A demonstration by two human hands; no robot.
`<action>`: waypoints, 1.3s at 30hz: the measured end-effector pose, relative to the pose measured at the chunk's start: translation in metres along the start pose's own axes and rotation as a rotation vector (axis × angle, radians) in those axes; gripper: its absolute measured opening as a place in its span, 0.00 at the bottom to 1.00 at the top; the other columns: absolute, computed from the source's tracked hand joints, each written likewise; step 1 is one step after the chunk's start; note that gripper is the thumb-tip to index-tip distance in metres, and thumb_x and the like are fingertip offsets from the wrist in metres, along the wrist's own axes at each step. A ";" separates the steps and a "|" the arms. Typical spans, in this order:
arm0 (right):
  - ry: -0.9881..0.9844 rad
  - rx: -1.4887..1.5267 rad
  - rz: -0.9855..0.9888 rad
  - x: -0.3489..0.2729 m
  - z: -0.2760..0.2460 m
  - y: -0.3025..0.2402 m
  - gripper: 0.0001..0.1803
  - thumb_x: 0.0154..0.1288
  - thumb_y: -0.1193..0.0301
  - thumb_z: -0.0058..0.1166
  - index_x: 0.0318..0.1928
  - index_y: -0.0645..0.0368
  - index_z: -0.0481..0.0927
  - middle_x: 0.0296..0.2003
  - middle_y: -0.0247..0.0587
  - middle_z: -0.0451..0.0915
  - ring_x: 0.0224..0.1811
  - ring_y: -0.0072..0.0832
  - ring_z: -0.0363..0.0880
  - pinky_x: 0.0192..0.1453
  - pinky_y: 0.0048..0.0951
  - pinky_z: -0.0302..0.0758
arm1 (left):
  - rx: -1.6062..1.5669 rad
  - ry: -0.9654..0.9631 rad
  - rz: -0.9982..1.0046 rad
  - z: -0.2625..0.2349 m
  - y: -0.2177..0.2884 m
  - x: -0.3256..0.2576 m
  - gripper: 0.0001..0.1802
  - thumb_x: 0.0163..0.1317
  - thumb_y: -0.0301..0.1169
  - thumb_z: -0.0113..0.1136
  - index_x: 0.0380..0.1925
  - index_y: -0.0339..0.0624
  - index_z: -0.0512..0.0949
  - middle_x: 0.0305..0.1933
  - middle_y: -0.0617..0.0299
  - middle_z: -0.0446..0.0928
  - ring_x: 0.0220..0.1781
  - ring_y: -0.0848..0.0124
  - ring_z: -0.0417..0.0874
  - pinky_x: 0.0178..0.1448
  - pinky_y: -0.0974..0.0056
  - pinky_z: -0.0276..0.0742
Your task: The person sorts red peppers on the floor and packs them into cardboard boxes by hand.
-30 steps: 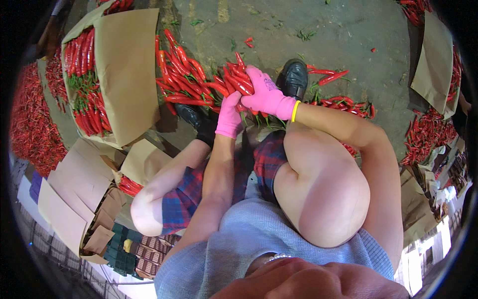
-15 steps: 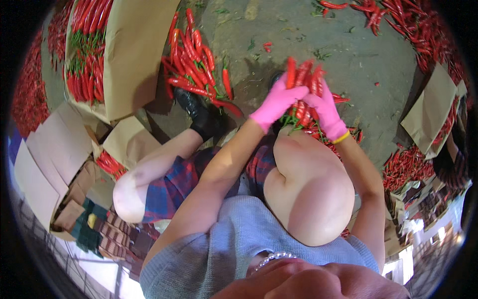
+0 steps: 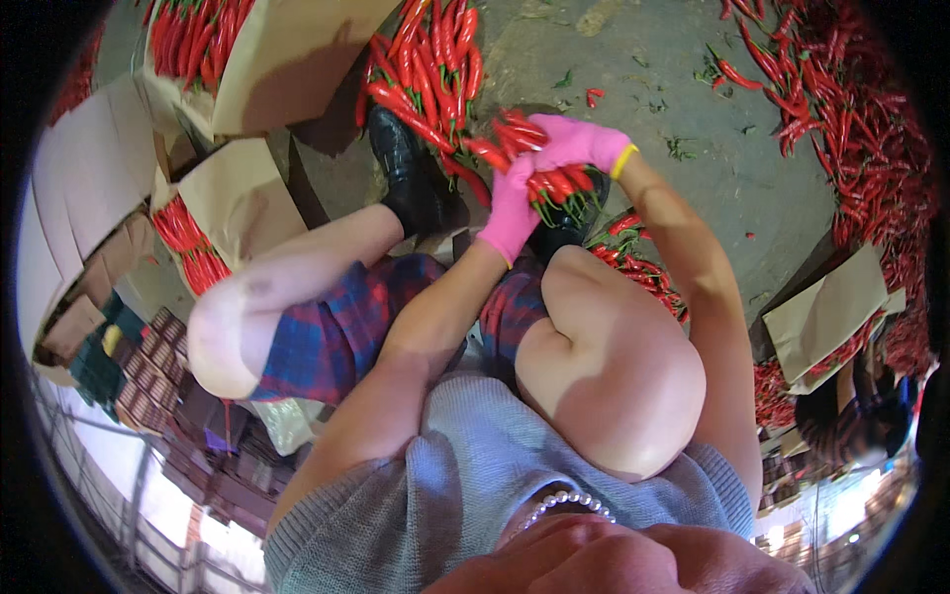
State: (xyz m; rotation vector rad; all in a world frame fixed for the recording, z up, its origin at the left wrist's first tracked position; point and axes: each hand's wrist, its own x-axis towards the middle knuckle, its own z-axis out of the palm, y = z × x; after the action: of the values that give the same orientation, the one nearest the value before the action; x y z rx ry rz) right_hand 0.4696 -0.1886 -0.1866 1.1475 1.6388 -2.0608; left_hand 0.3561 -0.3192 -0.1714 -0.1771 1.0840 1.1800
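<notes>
Both my hands wear pink gloves and hold one bunch of red chili peppers [image 3: 559, 184], green stems pointing down toward my knees. My left hand [image 3: 510, 210] wraps the bunch from its near left side. Across the top lies my right hand [image 3: 577, 144], its fingers closed round the peppers from the far side; its fingertips are partly hidden. Just left of the bunch, a loose heap of red chili peppers [image 3: 430, 74] lies on the floor by my black shoe [image 3: 404, 163]. More chili peppers [image 3: 643, 272] lie beside my right knee.
A cardboard box [image 3: 287, 69] with rows of chili peppers stands at the far left, with a smaller open box [image 3: 237, 203] nearer. A large pile of chili peppers [image 3: 871, 129] spreads along the right, by another cardboard box [image 3: 831, 312]. Leaf scraps lie on the grey floor [image 3: 683, 59].
My hands have moved left with the bunch, toward the heap. The right hand has come over the bunch's top, and the peppers now slant left. The whole view has shifted.
</notes>
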 end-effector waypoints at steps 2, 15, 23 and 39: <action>0.113 0.108 -0.027 -0.028 0.003 0.018 0.44 0.49 0.66 0.65 0.68 0.65 0.65 0.45 0.46 0.83 0.42 0.30 0.81 0.48 0.33 0.78 | 0.068 0.035 -0.005 0.011 -0.008 0.001 0.19 0.69 0.33 0.58 0.57 0.41 0.73 0.53 0.58 0.80 0.53 0.66 0.83 0.58 0.58 0.81; -0.379 0.502 -0.144 0.035 0.089 -0.004 0.29 0.52 0.76 0.60 0.58 0.58 0.74 0.37 0.32 0.81 0.35 0.21 0.76 0.39 0.22 0.75 | 0.198 0.188 -0.007 -0.087 0.039 -0.050 0.25 0.69 0.29 0.57 0.64 0.46 0.66 0.54 0.58 0.79 0.50 0.64 0.84 0.53 0.59 0.83; 0.006 0.518 -0.256 -0.018 0.057 -0.002 0.39 0.50 0.75 0.63 0.66 0.54 0.68 0.42 0.37 0.82 0.40 0.25 0.78 0.42 0.28 0.78 | 0.360 -0.025 0.292 -0.030 0.041 -0.030 0.41 0.61 0.24 0.65 0.72 0.47 0.56 0.63 0.60 0.73 0.58 0.65 0.78 0.60 0.60 0.76; 0.485 1.282 0.035 -0.105 0.019 -0.017 0.32 0.57 0.74 0.65 0.62 0.63 0.69 0.51 0.47 0.82 0.50 0.36 0.83 0.57 0.40 0.80 | 0.459 -0.309 -1.083 0.067 0.082 0.048 0.22 0.76 0.45 0.47 0.62 0.44 0.71 0.52 0.53 0.83 0.53 0.58 0.86 0.54 0.45 0.84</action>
State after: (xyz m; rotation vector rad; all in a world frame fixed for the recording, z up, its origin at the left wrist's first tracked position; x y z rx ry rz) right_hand 0.5190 -0.2272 -0.0986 2.0808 0.1516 -2.9806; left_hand 0.3275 -0.2109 -0.1395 -0.1768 0.7619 -0.0239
